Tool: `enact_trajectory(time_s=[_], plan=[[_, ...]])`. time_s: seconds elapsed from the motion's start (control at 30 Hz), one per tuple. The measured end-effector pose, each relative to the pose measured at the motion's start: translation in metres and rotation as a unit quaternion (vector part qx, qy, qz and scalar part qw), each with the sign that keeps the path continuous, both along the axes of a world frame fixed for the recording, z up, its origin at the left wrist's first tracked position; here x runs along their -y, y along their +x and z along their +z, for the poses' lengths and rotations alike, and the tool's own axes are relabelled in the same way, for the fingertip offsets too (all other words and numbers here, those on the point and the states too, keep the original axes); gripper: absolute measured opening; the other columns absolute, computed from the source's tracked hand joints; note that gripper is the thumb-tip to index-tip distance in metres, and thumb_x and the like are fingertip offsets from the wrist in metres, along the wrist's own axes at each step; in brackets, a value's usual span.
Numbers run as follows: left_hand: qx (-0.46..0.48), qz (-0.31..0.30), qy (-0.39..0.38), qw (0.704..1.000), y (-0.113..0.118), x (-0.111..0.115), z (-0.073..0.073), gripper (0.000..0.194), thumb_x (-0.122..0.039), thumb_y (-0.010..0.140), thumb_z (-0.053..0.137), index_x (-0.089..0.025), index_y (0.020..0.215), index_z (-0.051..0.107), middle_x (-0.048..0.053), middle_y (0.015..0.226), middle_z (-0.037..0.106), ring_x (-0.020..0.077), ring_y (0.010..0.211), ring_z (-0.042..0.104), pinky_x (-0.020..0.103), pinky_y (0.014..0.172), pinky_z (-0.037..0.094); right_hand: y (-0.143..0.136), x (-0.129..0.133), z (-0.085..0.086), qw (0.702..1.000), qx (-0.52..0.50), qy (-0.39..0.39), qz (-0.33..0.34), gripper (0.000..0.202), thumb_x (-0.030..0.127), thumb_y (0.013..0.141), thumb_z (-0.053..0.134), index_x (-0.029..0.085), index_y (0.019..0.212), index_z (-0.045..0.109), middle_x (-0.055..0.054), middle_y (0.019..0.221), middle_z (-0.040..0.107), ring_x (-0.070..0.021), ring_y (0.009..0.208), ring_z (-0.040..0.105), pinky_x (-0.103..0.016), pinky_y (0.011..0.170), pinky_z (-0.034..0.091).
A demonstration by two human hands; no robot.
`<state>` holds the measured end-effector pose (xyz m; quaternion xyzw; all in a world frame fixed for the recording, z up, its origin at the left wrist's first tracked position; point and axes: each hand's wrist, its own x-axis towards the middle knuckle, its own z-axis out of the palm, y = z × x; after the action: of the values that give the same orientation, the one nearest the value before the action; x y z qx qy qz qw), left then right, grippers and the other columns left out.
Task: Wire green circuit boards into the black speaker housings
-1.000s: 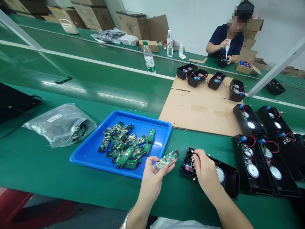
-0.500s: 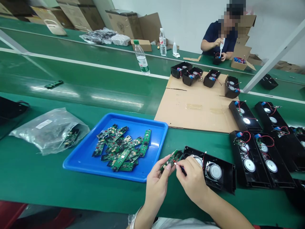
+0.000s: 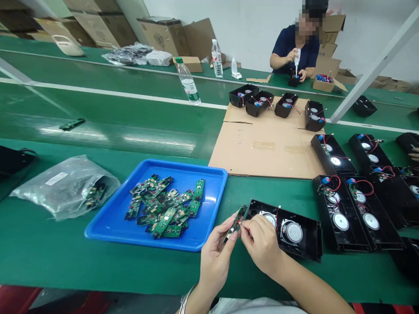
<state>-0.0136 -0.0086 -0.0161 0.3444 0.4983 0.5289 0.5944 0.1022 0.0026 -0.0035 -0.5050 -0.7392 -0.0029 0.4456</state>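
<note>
A narrow green circuit board (image 3: 233, 227) is held by my left hand (image 3: 215, 253), thumb on one side and fingers on the other. My right hand (image 3: 264, 246) is closed in a pinch at the board's right edge, on a small wire connector that its fingertips mostly hide. Just behind my right hand lies an open black speaker box (image 3: 309, 239) with two round speakers, partly covered by the hand. Left of my hands, a blue tray (image 3: 104, 233) holds a pile of similar circuit boards (image 3: 165, 222).
A plastic bag (image 3: 62, 192) with more boards lies left of the tray. Speaker boxes (image 3: 342, 237) stand on the right and along a cardboard sheet (image 3: 265, 159). A bottle (image 3: 188, 85) stands beyond. Across the bench, a person (image 3: 294, 50) holds a white squeeze bottle.
The circuit board has turned more edge-on in my left hand. My right fingertips have moved closer against it, and the white plug seen before is now mostly covered. The view has shifted slightly.
</note>
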Motion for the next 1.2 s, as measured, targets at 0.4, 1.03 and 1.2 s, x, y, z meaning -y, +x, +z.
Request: enact_trajectory(time_s=[0.4, 1.03, 1.2], plan=[[0.031, -0.120, -0.119, 0.985, -0.025, -0.015, 0.022, 0.033, -0.035, 0.060, 0.082, -0.024, 0.088, 0.070, 0.002, 0.079, 0.073, 0.0206, 0.074, 0.069, 0.030, 0.068, 0.058, 0.029, 0.008, 0.015, 0.991, 0.006, -0.063, 0.115, 0.028, 0.023, 0.098, 0.034, 0.016, 0.089, 0.060, -0.006, 0.076, 0.063, -0.0175, 0.072, 0.052, -0.033, 0.067, 0.043], [-0.072, -0.153, -0.105, 0.980, 0.010, -0.004, 0.022, 0.037, -0.028, 0.064, 0.077, -0.023, 0.095, 0.058, 0.002, 0.080, 0.072, 0.0204, 0.072, 0.070, 0.029, 0.070, 0.055, 0.089, 0.024, -0.005, 0.955, 0.118, -0.250, 0.106, 0.024, 0.014, 0.094, 0.040, 0.015, 0.082, 0.061, -0.005, 0.076, 0.058, -0.0159, 0.067, 0.053, -0.026, 0.058, 0.041], [-0.197, -0.143, -0.048, 0.969, 0.025, -0.005, 0.024, 0.028, -0.026, 0.070, 0.069, -0.024, 0.098, 0.061, 0.000, 0.069, 0.072, 0.0214, 0.068, 0.071, 0.026, 0.058, 0.052, 0.088, 0.029, -0.009, 0.972, 0.053, -0.226, 0.038, 0.025, 0.018, 0.096, 0.034, 0.015, 0.084, 0.056, -0.004, 0.075, 0.056, -0.0144, 0.062, 0.053, -0.026, 0.058, 0.042]])
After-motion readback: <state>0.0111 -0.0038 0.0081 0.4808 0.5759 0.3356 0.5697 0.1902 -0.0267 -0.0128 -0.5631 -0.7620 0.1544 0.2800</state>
